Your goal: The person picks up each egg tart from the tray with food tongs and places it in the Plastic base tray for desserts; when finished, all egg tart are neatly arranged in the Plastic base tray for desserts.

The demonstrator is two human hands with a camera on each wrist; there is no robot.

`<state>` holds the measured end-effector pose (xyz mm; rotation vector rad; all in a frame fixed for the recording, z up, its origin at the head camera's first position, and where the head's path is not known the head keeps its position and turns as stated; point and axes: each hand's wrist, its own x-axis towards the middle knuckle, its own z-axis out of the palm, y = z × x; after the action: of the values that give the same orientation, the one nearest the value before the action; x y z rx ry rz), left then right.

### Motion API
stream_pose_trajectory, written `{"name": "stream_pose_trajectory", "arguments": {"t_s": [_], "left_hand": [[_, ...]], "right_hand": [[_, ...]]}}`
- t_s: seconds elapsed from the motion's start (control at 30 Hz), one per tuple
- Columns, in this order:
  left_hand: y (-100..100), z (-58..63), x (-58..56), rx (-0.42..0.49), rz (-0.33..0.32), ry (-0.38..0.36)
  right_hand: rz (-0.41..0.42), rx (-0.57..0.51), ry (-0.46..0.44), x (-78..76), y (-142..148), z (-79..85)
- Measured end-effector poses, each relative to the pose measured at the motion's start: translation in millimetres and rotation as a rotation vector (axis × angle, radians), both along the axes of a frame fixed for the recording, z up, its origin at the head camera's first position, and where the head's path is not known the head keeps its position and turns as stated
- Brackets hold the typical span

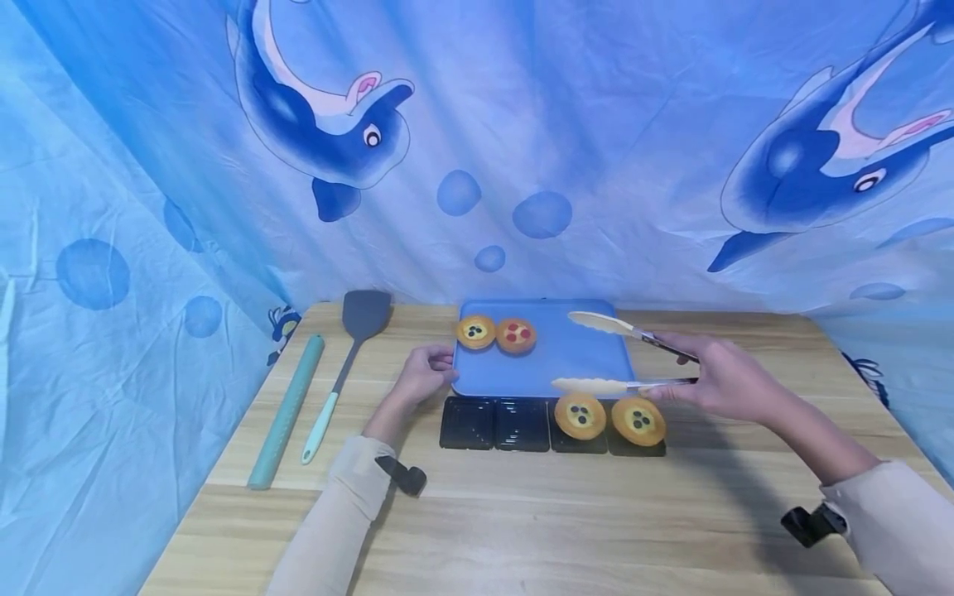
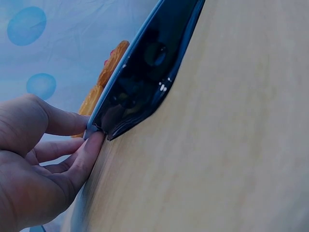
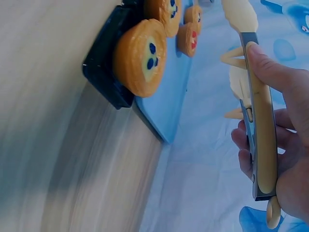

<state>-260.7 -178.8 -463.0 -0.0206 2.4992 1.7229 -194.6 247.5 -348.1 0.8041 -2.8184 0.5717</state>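
My left hand [image 1: 428, 372] pinches the left edge of a blue tray [image 1: 574, 352], thumb on top and fingers at its underside in the left wrist view. On the tray's left side sit a tart with dark berries [image 1: 475, 332] and a tart with red pieces [image 1: 516, 336]. A pair of tongs [image 3: 264, 140] is held in my right hand [image 1: 719, 377]. Its cream tips are spread apart over the tray's right part, with nothing between them. In front of the tray, two dark-berry tarts [image 1: 580, 415] rest in the right-hand sections of a black mould [image 1: 467, 424].
To the left on the wooden table [image 1: 484, 530] lie a grey turner [image 1: 367, 314] with a mint handle and a green stick [image 1: 286, 414]. A blue curtain [image 1: 477, 124] with dolphins hangs behind the table and at its sides.
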Motion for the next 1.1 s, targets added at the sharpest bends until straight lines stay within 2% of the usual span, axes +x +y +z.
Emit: {"name": "stream_pose_trajectory", "arguments": {"t_s": [0.23,0.5,0.73,0.93,1.1], "left_hand": [[3,-3.8,-0.6,-0.003,0.001,0.006],[2,-0.2,-1.4,-0.003,-0.002,0.01],[-1,-0.1,-2.8,0.004,-0.004,0.019],[0,-1.8,-3.8,0.003,-0.015,0.009],[-3,-0.8,-1.9,0.007,-0.008,0.02]], "right_hand": [[-0.023,0.007,-0.054,-28.4,-10,-3.0],[-0.055,-0.024,-0.141,-59.1,-33,-7.0],[-0.001,-0.012,-0.184,-85.8,-55,-15.4],[0.013,0.021,-0.229,-95.3,-64,-27.0],[0.03,0.032,-0.232,-99.8,-74,-35.1]]}}
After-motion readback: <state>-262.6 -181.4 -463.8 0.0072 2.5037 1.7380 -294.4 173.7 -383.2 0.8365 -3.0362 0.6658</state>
